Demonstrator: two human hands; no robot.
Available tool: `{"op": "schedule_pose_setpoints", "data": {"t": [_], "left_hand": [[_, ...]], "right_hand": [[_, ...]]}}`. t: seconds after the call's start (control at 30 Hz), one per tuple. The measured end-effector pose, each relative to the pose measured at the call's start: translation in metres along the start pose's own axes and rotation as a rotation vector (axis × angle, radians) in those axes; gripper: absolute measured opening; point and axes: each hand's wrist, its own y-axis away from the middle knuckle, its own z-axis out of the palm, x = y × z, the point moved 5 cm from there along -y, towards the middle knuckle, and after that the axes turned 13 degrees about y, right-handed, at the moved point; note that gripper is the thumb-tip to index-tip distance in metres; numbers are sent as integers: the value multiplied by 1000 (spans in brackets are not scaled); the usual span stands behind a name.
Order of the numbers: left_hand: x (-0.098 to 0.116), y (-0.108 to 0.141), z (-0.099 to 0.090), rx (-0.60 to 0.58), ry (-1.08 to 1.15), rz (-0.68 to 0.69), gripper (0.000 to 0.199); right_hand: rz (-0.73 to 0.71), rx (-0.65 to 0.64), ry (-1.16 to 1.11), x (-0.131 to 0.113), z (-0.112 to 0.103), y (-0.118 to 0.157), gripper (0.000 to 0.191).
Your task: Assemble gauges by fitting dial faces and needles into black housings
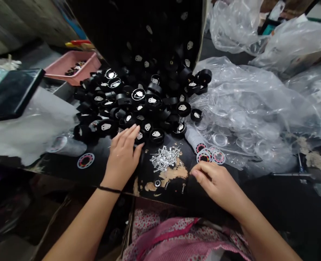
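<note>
My left hand (124, 154) reaches to the near edge of a heap of round black housings (152, 100), its fingers apart and the fingertips against the nearest ones. Many housings have a pale plate inside. To the right, my right hand (213, 179) is closed, thumb against forefinger, just below several printed dial discs (204, 156); anything between the fingertips is too small to make out. Between the hands lies a pile of small silvery white pieces (164, 158). Nearer the table edge sits a small round dark part (157, 183).
A large black container (149, 32) stands behind the heap. At the right lies a plastic bag of clear round covers (258, 119). A pink basket (91, 67) is at the back left, and a single dial disc (86, 160) lies near the left table edge.
</note>
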Motion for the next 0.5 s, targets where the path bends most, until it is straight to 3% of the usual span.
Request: {"op": "schedule_pose_setpoints", "data": {"t": [0.1, 0.17, 0.2, 0.27, 0.33, 0.5], "left_hand": [[8, 5, -6, 97, 36, -28, 53], [30, 24, -6, 137, 89, -57, 63], [44, 34, -4, 142, 142, -61, 67], [72, 56, 9, 52, 235, -50, 67], [86, 75, 27, -104, 340, -133, 59], [84, 98, 66, -434, 787, -508, 38]], "right_hand": [[40, -8, -70, 2, 5, 3, 22], [77, 2, -141, -4, 10, 1, 17], [92, 7, -170, -7, 12, -1, 23], [103, 12, -189, -13, 14, -4, 37], [95, 6, -161, -15, 12, -5, 31], [55, -91, -193, 6, 2, 1, 19]]}}
